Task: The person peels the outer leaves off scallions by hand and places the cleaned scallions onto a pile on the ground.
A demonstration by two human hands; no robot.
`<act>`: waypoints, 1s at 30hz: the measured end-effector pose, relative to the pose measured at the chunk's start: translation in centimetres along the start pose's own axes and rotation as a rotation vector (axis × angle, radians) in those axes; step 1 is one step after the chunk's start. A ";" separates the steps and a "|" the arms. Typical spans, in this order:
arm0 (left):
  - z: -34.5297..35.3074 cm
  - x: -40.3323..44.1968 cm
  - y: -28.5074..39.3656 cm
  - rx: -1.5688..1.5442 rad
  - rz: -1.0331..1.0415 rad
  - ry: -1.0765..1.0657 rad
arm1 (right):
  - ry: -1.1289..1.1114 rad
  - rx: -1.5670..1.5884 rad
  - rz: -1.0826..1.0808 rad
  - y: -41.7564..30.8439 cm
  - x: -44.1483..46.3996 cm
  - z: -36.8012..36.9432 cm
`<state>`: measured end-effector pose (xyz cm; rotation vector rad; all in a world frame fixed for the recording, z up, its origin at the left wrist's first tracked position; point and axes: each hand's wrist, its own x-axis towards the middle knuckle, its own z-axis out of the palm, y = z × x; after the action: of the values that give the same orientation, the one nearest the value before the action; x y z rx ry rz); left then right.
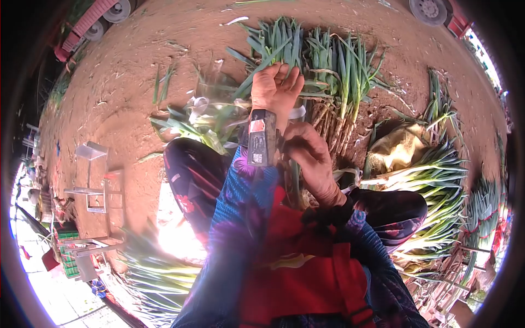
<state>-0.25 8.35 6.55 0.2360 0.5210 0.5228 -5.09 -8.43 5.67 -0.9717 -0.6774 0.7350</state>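
Observation:
My left hand (278,90) is raised over the leafy ends of a row of leeks (287,41), its fingers curled inward. A black device with an orange-red label (261,139) is strapped to that wrist. Just below and to the right, my right hand (313,161) has bent fingers, with the fingertips partly hidden by the left wrist. Whatever either hand holds is hidden. More leeks with pale, dirt-covered stems (336,123) lie to the right of my left hand. Loose leek leaves and whitish strips (199,112) lie left of it.
Beside my right knee are a tan sack (396,145) and a large pile of leeks (432,202). Another leek heap (158,273) lies at lower left. A small metal-framed stool (95,199) stands on the dirt at left. Vehicle wheels (429,10) show at the top.

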 end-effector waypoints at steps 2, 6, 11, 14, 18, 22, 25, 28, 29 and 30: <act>0.1 -0.4 -0.2 0.006 0.023 0.015 | -0.031 0.009 -0.004 0.4 0.0 -0.5; 0.5 -0.9 -0.5 0.011 0.058 0.078 | -0.130 -0.120 -0.106 0.9 -0.3 -1.2; -0.1 -0.8 -0.5 0.001 0.088 0.113 | -0.111 0.013 0.071 0.7 -1.1 -1.3; 0.2 -0.9 -0.3 0.029 0.112 0.092 | -0.009 0.250 0.210 -0.5 -1.2 -0.4; 0.7 -1.6 -0.4 -0.011 0.092 0.096 | -0.044 0.242 0.215 -0.7 -1.0 -0.5; -0.1 -1.9 -0.5 0.001 0.118 0.131 | -0.191 -0.206 -0.014 -0.3 -0.5 -1.2; -0.5 -2.0 -0.2 0.007 0.137 0.140 | -0.287 -0.415 -0.089 -0.4 -0.6 -1.1; -0.8 -1.9 -0.2 0.018 0.160 0.149 | -0.317 -0.468 -0.148 -0.3 -0.8 -0.9; -0.8 -1.8 -0.1 0.010 0.162 0.150 | -0.320 -0.474 -0.179 -0.1 -0.9 -0.8; -0.7 -1.9 0.0 0.001 0.164 0.151 | -0.258 -0.302 -0.074 0.3 -1.3 -0.9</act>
<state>-2.00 7.35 6.75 0.2426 0.6527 0.7032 -5.24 -9.79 4.84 -1.1296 -1.0674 0.7113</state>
